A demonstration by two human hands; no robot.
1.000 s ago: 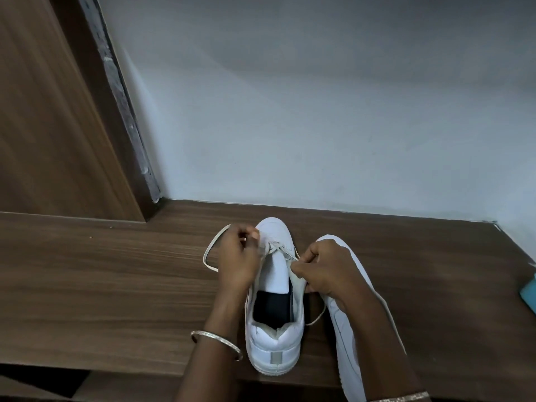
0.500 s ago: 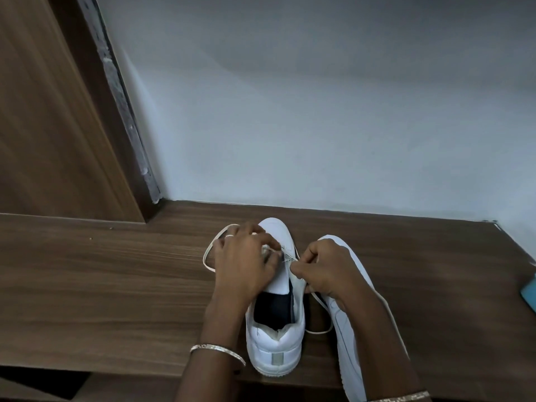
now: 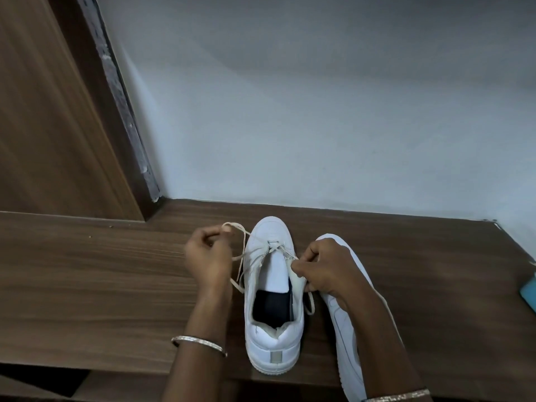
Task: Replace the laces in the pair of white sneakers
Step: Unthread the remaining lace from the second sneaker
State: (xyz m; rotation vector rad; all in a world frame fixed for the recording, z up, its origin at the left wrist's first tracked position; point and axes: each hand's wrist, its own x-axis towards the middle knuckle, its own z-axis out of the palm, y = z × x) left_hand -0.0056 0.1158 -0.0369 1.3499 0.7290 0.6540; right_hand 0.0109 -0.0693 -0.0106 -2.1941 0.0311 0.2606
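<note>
A brown wood-grain panel (image 3: 43, 126) fills the far left, edged by a dark frame strip (image 3: 116, 91) with chipped, pale patches, and beyond it a plain bluish-white wall (image 3: 319, 111) runs across the back of the corner. Below lies a dark wooden tabletop (image 3: 87, 285), its grain running sideways, with a few tiny specks near the panel. The left hand (image 3: 208, 256), a thin metal bangle (image 3: 200, 345) on its wrist, is raised just left of the shoe with curled fingers pinching the end of a cream lace (image 3: 240, 227), which loops down from there toward the eyelets. The laced sneaker (image 3: 272, 338) stands upright on the tabletop, heel toward the camera, toe toward the wall, its dark lining showing and only the lowest eyelets threaded. The right hand (image 3: 327, 271) is clenched on the other strand at the shoe's right eyelet row, a loose tail hanging beneath it. This hand and forearm cover much of the second sneaker (image 3: 345, 329), which lies just beside the first. A second bangle (image 3: 397, 398) shows at the bottom edge, and a light blue object (image 3: 529, 291) is cut off at the far right.
</note>
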